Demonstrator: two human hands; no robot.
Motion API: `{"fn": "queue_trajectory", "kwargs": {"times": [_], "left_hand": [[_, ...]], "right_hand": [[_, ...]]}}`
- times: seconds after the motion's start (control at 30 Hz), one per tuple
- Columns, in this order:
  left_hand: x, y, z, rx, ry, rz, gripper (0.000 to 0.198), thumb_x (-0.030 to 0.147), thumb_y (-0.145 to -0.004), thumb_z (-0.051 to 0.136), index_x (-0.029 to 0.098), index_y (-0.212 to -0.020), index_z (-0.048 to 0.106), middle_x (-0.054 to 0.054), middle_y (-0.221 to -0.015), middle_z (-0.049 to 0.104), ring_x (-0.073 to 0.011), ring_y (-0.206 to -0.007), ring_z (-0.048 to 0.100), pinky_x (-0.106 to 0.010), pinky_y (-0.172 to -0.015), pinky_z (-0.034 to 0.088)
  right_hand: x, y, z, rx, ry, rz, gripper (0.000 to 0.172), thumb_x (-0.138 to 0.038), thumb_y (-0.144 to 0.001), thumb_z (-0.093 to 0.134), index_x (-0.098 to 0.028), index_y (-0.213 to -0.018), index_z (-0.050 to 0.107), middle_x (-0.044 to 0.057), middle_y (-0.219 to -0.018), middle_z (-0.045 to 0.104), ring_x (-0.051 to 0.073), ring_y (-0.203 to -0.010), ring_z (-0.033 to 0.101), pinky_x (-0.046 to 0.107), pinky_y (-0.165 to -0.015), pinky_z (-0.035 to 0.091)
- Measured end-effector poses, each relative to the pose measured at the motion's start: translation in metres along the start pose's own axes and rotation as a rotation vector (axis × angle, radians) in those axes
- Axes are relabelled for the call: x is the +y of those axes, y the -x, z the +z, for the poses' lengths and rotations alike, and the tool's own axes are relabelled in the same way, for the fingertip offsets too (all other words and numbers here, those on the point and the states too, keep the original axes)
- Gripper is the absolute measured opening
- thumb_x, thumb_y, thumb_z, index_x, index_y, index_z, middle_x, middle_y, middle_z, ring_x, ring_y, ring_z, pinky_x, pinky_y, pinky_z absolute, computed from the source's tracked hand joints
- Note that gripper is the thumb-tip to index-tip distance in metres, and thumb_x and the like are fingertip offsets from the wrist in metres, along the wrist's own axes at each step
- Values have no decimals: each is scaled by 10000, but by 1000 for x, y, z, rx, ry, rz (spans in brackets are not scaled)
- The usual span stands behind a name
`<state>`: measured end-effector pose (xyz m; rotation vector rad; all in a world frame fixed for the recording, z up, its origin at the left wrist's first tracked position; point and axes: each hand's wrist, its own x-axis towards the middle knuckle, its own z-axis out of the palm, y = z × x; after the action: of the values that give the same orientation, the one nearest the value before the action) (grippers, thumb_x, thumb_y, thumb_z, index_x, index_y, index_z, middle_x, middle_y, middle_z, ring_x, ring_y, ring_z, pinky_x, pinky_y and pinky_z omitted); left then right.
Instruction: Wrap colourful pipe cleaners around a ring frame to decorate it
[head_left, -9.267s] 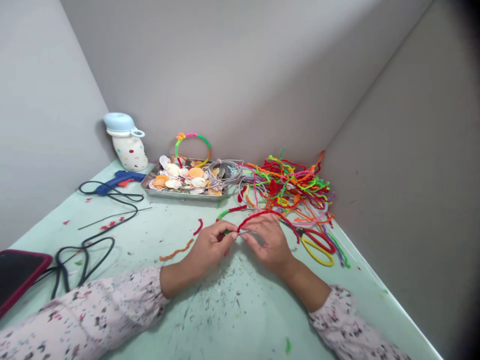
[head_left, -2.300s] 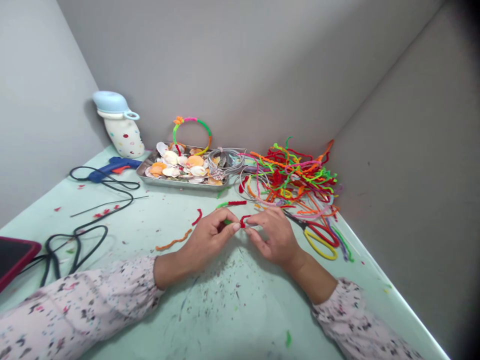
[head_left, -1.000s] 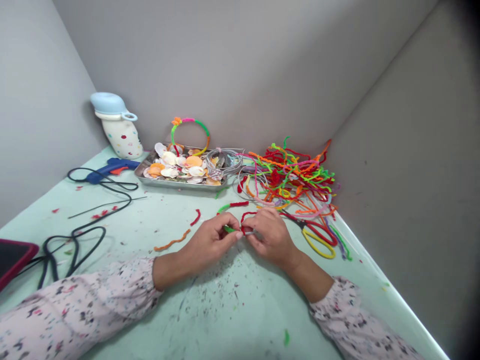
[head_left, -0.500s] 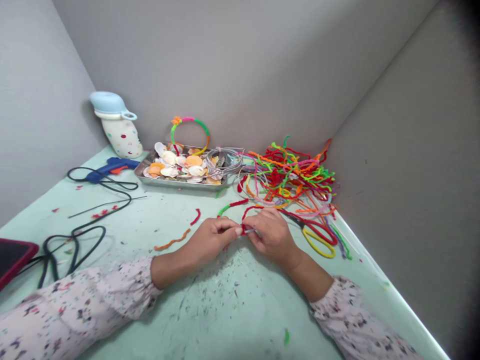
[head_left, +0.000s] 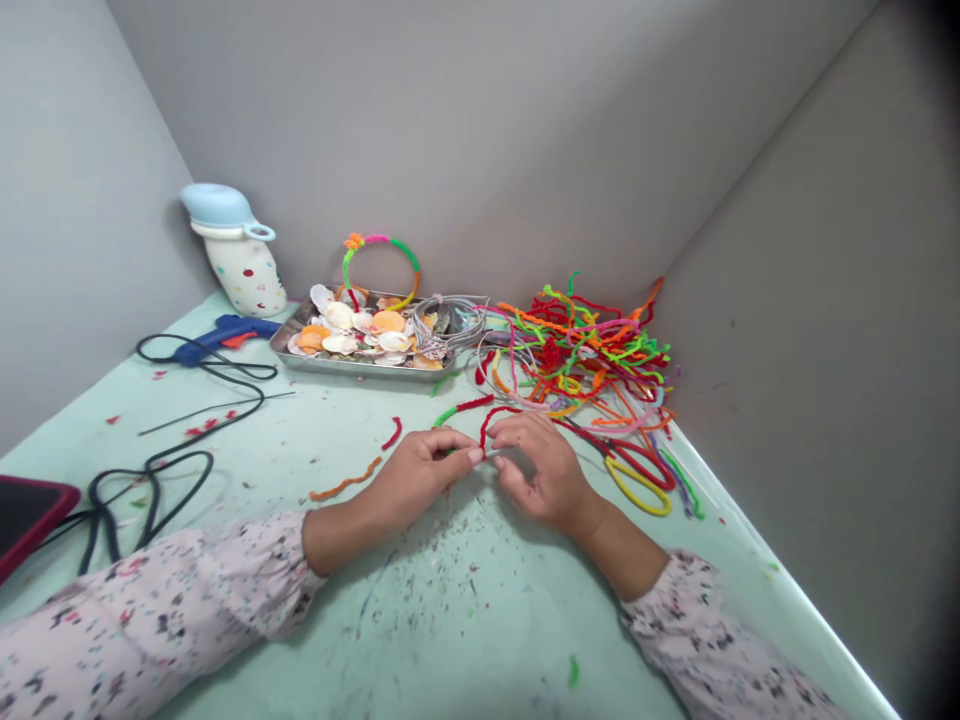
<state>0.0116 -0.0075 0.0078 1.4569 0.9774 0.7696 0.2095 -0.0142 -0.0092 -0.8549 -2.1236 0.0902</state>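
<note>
My left hand is closed, pinching a grey wire at the spot where a red pipe cleaner meets it. The pipe cleaner rises from the fingertips and bends over toward my right hand. That hand is held beside the wire's tip, thumb and fingers apart. Behind the fingers shows a stretch covered in green and red pipe cleaner; whether it joins the held wire is hidden. Scissors with red and yellow handles lie just right of my right hand.
A metal tray of shells stands at the back, with a colourful pipe-cleaner hoop upright in it. Right of it spreads a tangled pile of pipe cleaners. Leftward are a blue glue gun, black cord, bottle and phone.
My right thumb and fingers have opened away from the red pipe cleaner and wire. My left hand keeps its pinch in nearly the same place.
</note>
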Motion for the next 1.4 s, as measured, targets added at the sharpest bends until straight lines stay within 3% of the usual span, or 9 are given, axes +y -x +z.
{"fn": "queue_trajectory", "kwargs": {"times": [0.2,0.63,0.77,0.97,1.17,1.4], "left_hand": [[-4,-1,-1,32,-7,62,228,369,-789,627,154,-820,696,33,-582,549,-79,-491,394,-205,-468,299],[0,1,-1,50,-38,113,167,308,-811,600,158,-800,674,28,-665,559,-74,-492,409,-214,-485,333],[-1,0,-3,58,-103,166,156,290,-825,589,162,-791,671,13,-706,583,-92,-543,455,-222,-511,344],[-3,0,-2,43,-158,219,163,268,-844,566,165,-778,673,1,-729,586,-107,-606,484,-230,-559,362],[2,1,-1,25,-228,235,190,251,-854,535,161,-754,669,4,-686,567,-117,-612,474,-240,-583,361],[-1,3,0,35,-355,289,177,245,-863,538,179,-797,687,4,-724,582,-144,-723,527,-257,-699,398]], "right_hand": [[-2,-2,-1,-22,-33,1,183,-159,-813,548,-203,-991,554,74,-954,641,220,-899,593,401,-817,456],[-1,-1,1,-35,22,-21,199,-175,-853,535,-182,-1044,593,85,-964,672,216,-887,608,397,-812,471],[-1,-2,1,-25,65,-15,228,-189,-851,562,-184,-1075,603,106,-1064,673,230,-982,614,407,-875,486],[-8,-5,-1,-63,174,-3,390,-281,-851,586,-192,-1231,571,153,-1417,478,286,-1269,480,501,-1046,392],[-10,-6,-1,-16,218,-17,429,-340,-821,634,-195,-1223,594,158,-1478,390,339,-1371,352,574,-1075,333],[-6,-6,-2,55,234,18,414,-303,-804,657,-234,-1208,594,128,-1468,410,360,-1385,328,604,-1072,325]]}}
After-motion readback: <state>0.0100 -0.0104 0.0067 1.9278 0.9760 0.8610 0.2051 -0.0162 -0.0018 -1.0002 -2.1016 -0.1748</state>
